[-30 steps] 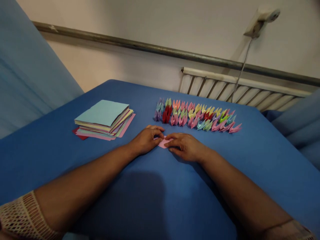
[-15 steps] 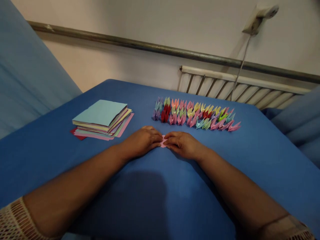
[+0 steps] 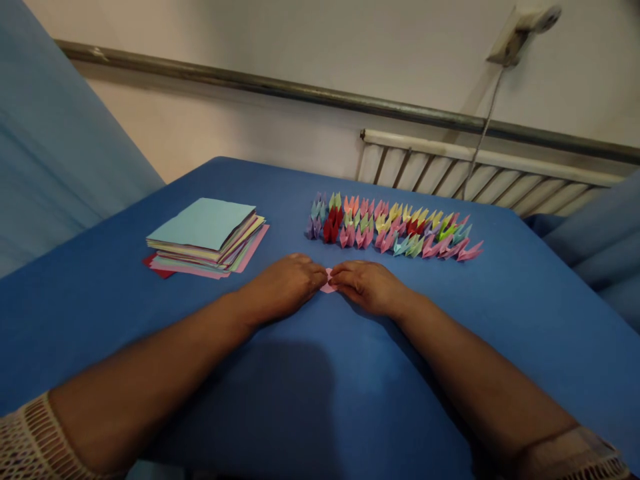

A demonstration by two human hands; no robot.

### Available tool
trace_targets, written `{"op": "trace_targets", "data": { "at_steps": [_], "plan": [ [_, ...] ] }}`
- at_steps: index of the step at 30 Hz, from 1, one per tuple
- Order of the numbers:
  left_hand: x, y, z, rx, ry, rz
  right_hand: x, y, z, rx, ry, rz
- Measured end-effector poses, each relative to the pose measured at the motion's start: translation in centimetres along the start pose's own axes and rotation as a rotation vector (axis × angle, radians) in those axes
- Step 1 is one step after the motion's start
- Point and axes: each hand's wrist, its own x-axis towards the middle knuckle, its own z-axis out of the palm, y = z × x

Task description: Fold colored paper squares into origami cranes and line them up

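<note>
A small piece of folded pink paper (image 3: 328,288) lies on the blue table between my hands, mostly covered by fingers. My left hand (image 3: 295,283) grips its left side, fingers closed together. From the right, my right hand (image 3: 367,285) pinches the same paper with thumb and fingers. The fingertips of both hands nearly meet over it. How the paper is folded under them is hidden.
Left of my hands stands a stack of coloured paper squares (image 3: 203,223), light blue on top. Rows of small folded paper cranes (image 3: 390,227) in many colours stand behind my right hand. A radiator (image 3: 480,167) and a metal pipe (image 3: 300,88) run along the wall; curtains hang at both sides.
The fingers of my left hand have shifted slightly and curled in closer to the right hand on the pink paper. The stack and cranes stay in place.
</note>
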Motion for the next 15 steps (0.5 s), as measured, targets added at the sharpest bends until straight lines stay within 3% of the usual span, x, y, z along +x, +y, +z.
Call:
{"op": "trace_targets", "data": {
  "at_steps": [15],
  "plan": [
    [0.01,0.20,0.02,0.105,-0.059,-0.020,-0.05,-0.51,-0.51,-0.062,-0.064,0.025]
  ]
}}
